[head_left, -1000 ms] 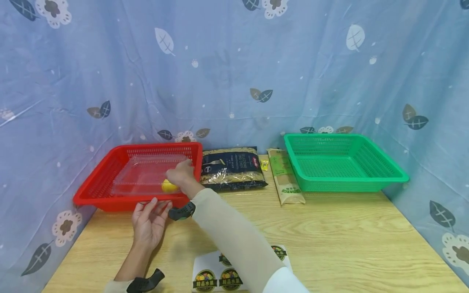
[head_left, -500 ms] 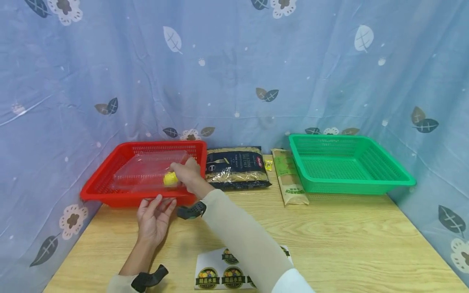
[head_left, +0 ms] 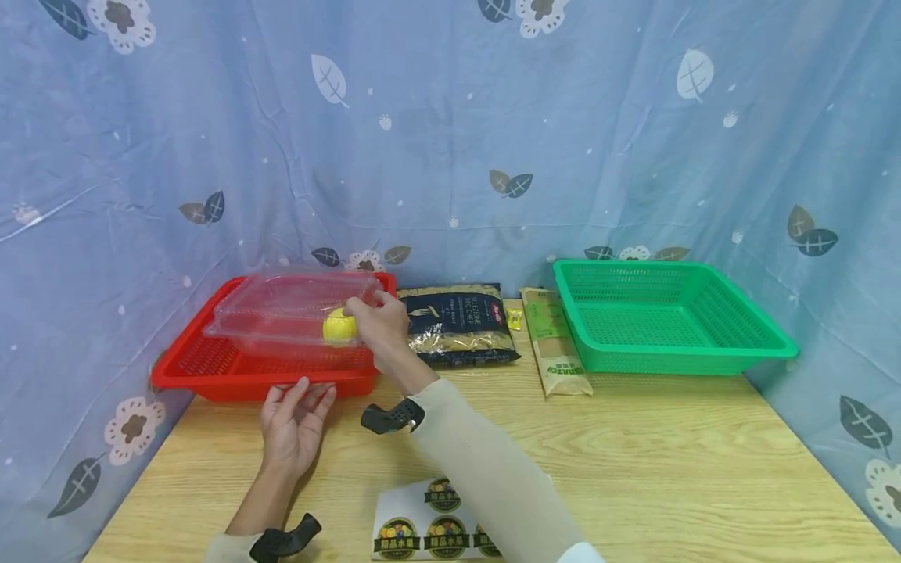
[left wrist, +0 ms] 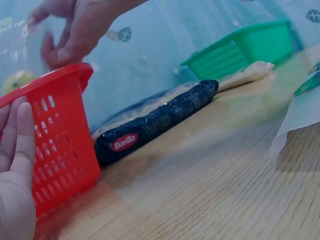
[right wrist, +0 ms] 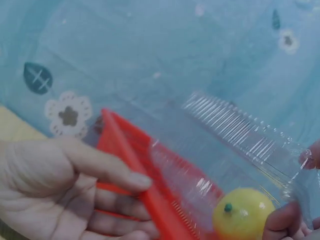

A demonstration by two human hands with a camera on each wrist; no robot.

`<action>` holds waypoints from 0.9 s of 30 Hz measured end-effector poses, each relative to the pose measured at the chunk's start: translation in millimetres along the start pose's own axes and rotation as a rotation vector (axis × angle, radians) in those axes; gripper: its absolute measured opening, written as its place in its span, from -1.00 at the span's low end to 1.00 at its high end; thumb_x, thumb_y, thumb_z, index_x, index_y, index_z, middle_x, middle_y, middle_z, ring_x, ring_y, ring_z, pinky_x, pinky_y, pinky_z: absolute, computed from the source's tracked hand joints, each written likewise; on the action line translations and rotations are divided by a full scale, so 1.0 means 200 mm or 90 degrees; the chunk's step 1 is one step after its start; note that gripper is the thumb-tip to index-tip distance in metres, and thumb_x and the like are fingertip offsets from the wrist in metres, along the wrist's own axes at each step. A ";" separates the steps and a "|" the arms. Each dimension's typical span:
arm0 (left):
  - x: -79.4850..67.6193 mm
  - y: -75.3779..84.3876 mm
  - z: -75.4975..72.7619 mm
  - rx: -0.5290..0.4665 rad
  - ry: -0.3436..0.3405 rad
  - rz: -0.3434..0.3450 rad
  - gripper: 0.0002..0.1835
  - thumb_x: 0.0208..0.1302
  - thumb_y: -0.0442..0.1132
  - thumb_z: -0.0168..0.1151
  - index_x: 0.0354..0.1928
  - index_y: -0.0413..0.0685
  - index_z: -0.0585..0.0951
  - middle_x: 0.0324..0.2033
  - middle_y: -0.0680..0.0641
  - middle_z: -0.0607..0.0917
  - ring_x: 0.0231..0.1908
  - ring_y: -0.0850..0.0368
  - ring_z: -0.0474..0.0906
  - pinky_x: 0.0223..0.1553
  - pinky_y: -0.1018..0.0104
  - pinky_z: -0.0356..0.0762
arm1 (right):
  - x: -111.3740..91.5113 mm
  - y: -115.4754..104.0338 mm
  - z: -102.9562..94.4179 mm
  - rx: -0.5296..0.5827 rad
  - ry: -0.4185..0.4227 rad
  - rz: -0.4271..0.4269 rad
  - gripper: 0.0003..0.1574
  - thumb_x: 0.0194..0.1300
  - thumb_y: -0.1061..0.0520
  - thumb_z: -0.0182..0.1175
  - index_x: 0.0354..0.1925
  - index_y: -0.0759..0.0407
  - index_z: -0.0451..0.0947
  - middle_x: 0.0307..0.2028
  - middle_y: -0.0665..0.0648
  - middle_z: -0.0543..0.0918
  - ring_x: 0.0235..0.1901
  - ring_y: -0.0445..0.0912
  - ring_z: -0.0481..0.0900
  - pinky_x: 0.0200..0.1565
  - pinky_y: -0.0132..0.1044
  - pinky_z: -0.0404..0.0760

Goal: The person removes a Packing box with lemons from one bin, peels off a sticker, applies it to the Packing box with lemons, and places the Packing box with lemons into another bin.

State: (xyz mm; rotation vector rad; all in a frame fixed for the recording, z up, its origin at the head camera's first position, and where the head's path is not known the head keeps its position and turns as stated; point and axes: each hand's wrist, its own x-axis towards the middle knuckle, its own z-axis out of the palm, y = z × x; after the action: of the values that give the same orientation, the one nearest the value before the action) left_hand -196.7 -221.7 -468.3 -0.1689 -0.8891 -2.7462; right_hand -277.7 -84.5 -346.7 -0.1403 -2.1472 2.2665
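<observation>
My right hand (head_left: pixel 382 327) pinches the right edge of a clear plastic container (head_left: pixel 274 313), raised and tilted over the red basket (head_left: pixel 263 385). Inside the container, at its near right corner, lies a round yellow lemon (right wrist: pixel 242 216) with a green stem end. In the right wrist view, fingers of the right hand (right wrist: pixel 287 222) overlap the lemon's side. My left hand (head_left: pixel 292 430) holds the basket's front rim, palm up, its thumb at the rim and its fingers against the outer wall, as the left wrist view shows.
Right of the red basket lie a dark-labelled pasta bag (head_left: pixel 457 324), a small yellow packet (head_left: pixel 515 319) and a long green-and-tan packet (head_left: pixel 556 344). A green basket (head_left: pixel 669 356) stands at the back right. A sticker sheet (head_left: pixel 408 508) lies in front, partly under the right sleeve.
My right hand has raised the clear container, with the lemon in it, up from inside the red basket and slightly toward the right. The left hand has stayed at the basket's rim.
</observation>
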 end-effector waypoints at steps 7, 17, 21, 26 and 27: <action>0.01 0.01 0.00 -0.031 0.003 0.001 -0.89 0.51 -0.47 0.00 -0.06 -0.22 0.49 -0.22 -0.20 0.75 -0.21 -0.08 0.76 -0.06 0.04 0.73 | -0.04 -0.05 -0.15 0.083 -0.014 -0.039 -0.19 0.11 0.14 0.24 0.37 0.18 0.44 -0.33 0.04 0.56 -0.73 -0.18 0.35 -0.65 -0.39 0.47; 0.01 0.03 0.00 -0.026 -0.007 0.017 -0.87 0.52 -0.47 -0.01 -0.08 -0.21 0.53 -0.22 -0.19 0.76 -0.21 -0.05 0.77 -0.04 0.04 0.71 | -0.11 -0.07 -0.39 0.105 -0.079 -0.076 -0.27 0.18 0.16 0.20 0.36 0.08 0.46 -0.23 0.12 0.50 -0.63 -0.16 0.24 -0.56 -0.29 0.33; 0.00 0.02 0.00 -0.024 -0.004 0.011 -0.86 0.52 -0.47 -0.01 -0.08 -0.19 0.55 -0.21 -0.18 0.76 -0.21 -0.05 0.77 -0.02 0.03 0.70 | -0.14 -0.08 -0.50 0.114 -0.079 -0.078 -0.26 0.18 0.20 0.18 0.37 0.10 0.45 -0.33 0.08 0.46 -0.65 -0.17 0.23 -0.57 -0.34 0.31; 0.00 0.02 0.00 -0.026 -0.016 0.009 -0.82 0.51 -0.52 -0.04 -0.05 -0.20 0.53 -0.15 -0.17 0.75 -0.18 -0.06 0.77 0.02 -0.03 0.68 | -0.17 -0.08 -0.63 0.126 -0.070 -0.087 -0.25 0.20 0.27 0.12 0.39 0.12 0.41 -0.26 0.05 0.48 -0.69 -0.22 0.17 -0.60 -0.37 0.28; 0.00 0.03 0.00 -0.028 -0.020 0.011 -0.82 0.51 -0.53 -0.05 -0.05 -0.22 0.53 -0.14 -0.18 0.74 -0.18 -0.08 0.76 0.04 -0.07 0.66 | -0.17 -0.07 -0.66 0.125 -0.068 -0.090 -0.25 0.21 0.27 0.11 0.39 0.11 0.40 -0.15 0.05 0.51 -0.70 -0.23 0.16 -0.61 -0.37 0.26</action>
State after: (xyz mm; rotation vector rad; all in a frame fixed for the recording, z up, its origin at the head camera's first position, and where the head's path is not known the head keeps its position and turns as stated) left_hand -195.6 -225.9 -464.7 -0.2276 -0.8308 -2.7565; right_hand -234.2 45.2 -337.0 0.1341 -1.8944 2.4342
